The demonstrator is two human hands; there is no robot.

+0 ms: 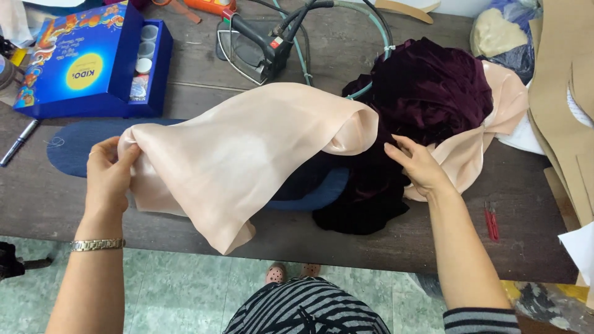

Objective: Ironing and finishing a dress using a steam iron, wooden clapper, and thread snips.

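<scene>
The left hand (110, 168) is pinching the edge of a pale peach satin cloth (247, 154), fingers closed on the fabric. The right hand (417, 166) is lying half open on the dark purple velvet (427, 93), its fingertips touching the satin's folded end. The satin is draping across a blue pressing pad (77, 145) and hanging over the near edge of the wooden table (396, 247). The velvet is piling up beyond and to the right of the satin, covering the pad's far end. Behind the satin an iron (253, 49) is sitting with its hoses. Left of the iron a blue box (80, 62) is lying open. Right of the velvet, brown paper patterns (563, 117) are overlapping the table edge, and small red snips (491, 221) are lying near them.
</scene>
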